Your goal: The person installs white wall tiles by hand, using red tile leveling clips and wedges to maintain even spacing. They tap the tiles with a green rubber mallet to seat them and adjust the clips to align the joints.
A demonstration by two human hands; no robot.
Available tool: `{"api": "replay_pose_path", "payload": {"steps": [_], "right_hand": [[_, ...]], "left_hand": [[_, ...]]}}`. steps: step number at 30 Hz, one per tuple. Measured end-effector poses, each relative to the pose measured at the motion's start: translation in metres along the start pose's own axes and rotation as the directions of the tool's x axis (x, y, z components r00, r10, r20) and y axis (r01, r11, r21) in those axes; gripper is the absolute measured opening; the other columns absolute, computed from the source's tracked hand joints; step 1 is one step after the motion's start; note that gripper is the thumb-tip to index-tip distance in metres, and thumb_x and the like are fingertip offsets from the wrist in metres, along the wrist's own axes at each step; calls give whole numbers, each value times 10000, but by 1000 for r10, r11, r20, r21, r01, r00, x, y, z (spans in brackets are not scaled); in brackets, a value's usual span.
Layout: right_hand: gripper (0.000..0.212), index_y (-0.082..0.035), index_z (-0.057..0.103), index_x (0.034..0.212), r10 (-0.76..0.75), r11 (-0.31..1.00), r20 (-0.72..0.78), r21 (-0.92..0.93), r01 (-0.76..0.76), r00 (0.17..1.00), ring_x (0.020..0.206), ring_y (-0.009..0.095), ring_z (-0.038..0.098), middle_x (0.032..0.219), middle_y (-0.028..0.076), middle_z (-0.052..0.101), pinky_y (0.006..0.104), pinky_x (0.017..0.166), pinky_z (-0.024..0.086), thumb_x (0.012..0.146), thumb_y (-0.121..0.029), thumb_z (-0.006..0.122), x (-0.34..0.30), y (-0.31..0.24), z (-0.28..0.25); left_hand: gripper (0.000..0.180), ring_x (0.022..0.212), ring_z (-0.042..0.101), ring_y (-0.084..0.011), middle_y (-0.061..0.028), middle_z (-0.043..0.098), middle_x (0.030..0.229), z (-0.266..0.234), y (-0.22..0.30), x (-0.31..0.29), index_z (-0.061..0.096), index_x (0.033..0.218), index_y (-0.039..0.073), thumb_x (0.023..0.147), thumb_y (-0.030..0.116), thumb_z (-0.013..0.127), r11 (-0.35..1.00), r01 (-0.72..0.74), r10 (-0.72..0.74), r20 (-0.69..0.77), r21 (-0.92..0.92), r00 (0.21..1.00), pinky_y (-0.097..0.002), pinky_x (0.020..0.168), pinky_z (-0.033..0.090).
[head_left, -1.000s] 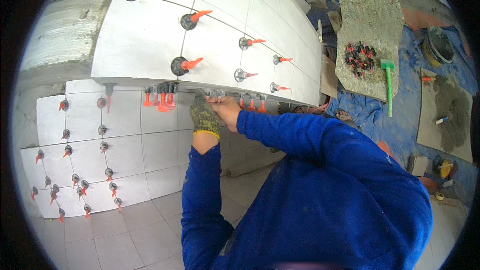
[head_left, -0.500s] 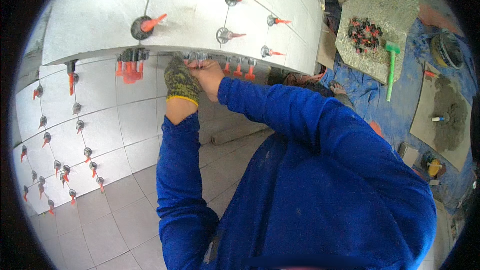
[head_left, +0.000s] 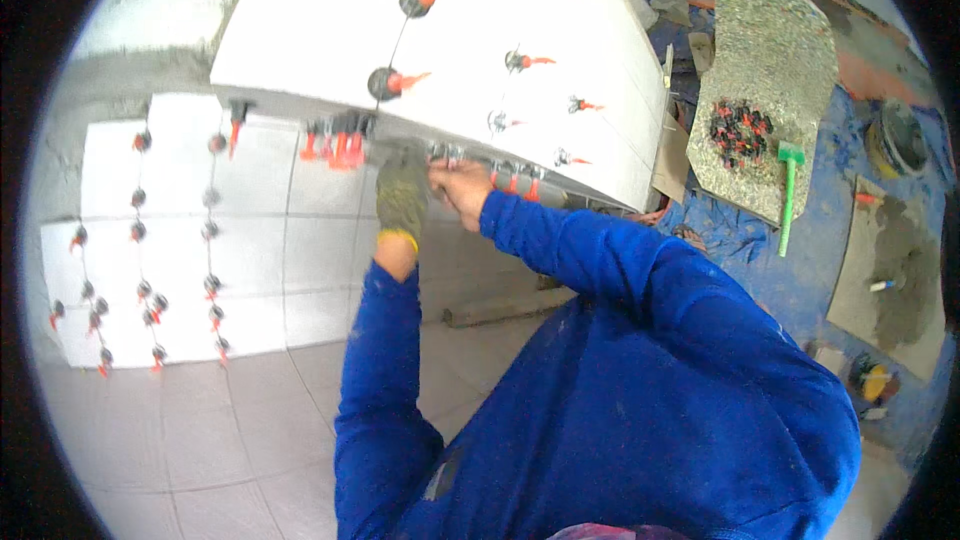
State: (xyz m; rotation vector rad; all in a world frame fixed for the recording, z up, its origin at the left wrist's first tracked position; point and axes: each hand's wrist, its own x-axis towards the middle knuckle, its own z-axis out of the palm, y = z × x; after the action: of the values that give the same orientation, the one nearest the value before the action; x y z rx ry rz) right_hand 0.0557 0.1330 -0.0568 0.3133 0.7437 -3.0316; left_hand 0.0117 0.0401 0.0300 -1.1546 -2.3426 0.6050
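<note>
My left hand (head_left: 402,198), in a dark mottled glove with a yellow cuff, reaches up to the lower edge of a white tiled surface (head_left: 560,20). Its fingers blur there, so their grip does not show. Right beside it is my bare right hand (head_left: 464,190), its fingers curled in at the same edge; what they hold is hidden. A tight group of red-and-black tile levelers (head_left: 340,145) hangs from the edge left of my glove. More red levelers (head_left: 515,183) hang right of my bare hand. Other levelers (head_left: 415,2) stick out of the tile joints above.
White wall tiles (head_left: 250,280) with rows of levelers (head_left: 211,230) stand at left, above grey floor tiles (head_left: 190,430). At right, a speckled mat (head_left: 770,30) bears a pile of levelers (head_left: 740,133) and a green mallet (head_left: 790,190). Beyond are a bucket (head_left: 895,140) and a mortar-smeared board (head_left: 850,270).
The whole view has shifted, so the scene sits lower and further right. Both hands stay together at the same tile edge; I see nothing taken or let go.
</note>
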Motion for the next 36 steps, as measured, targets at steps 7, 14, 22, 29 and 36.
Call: {"api": "replay_pose_path", "payload": {"steps": [7,14,22,29,36], "right_hand": [[49,-62,627,781,-14,1000,12,-7,14,1000,510,118,551,643,18,596,275,449,431,799,-19,612,-5,11,-8],[40,-19,600,765,-86,996,9,2,86,996,508,168,589,635,74,602,313,448,463,791,9,590,4,25,-2],[88,-1,616,898,-88,993,151,-69,99,985,574,151,614,720,71,629,300,475,480,813,16,603,-1,11,-17],[133,-3,628,893,-3,1000,306,15,-1,952,615,148,621,749,82,644,273,555,495,902,-131,591,-15,-19,-42],[283,42,606,998,21,999,262,20,-27,965,633,176,633,862,131,673,299,548,520,918,-224,547,-18,-25,-39]], "left_hand": [[361,934,691,-310,-136,719,954,-58,36,44,728,959,96,862,418,596,945,272,-324,394,183,860,-462,793,508],[303,856,699,-296,-122,726,891,-57,41,58,755,871,128,786,396,643,925,123,-296,478,359,827,-458,732,518],[290,830,693,-292,-109,723,861,-58,42,51,755,842,146,793,399,621,960,-15,-131,496,279,859,-477,697,490],[253,752,677,-294,-118,702,809,-45,22,45,727,822,109,791,344,639,956,-172,71,380,238,922,-464,647,493],[302,787,679,-304,-112,690,815,-40,13,38,718,885,107,837,387,615,947,-188,76,386,261,919,-463,679,502]]}}
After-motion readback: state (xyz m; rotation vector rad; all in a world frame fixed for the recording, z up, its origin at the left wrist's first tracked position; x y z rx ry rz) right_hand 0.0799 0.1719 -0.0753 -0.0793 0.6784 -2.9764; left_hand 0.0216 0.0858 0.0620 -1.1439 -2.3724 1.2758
